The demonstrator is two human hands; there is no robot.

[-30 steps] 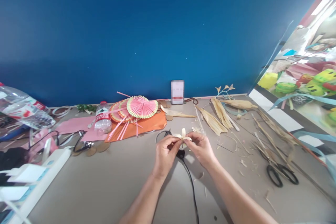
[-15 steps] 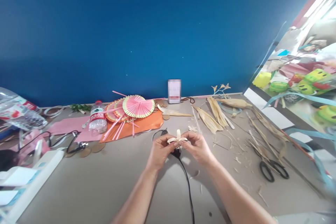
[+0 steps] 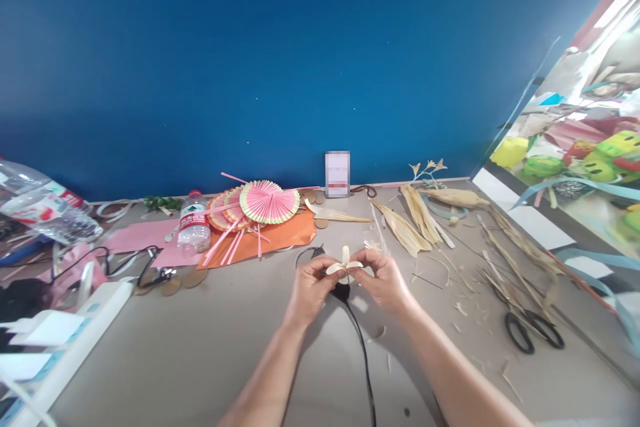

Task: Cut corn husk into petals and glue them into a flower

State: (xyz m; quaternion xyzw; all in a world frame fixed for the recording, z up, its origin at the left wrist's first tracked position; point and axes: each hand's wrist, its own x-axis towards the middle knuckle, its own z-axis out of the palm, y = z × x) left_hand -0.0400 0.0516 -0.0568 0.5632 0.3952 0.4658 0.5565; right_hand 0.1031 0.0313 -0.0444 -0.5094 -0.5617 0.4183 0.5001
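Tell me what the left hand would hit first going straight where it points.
Likely the right hand, just across the pale husk-like flower held between the two; depth is hard to judge.

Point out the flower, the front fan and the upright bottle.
Flower (image 3: 345, 266): head view, on its centre, where the petals meet.
Front fan (image 3: 270, 202): head view, on the middle of its pleated face.
Upright bottle (image 3: 193, 221): head view, on its red label.
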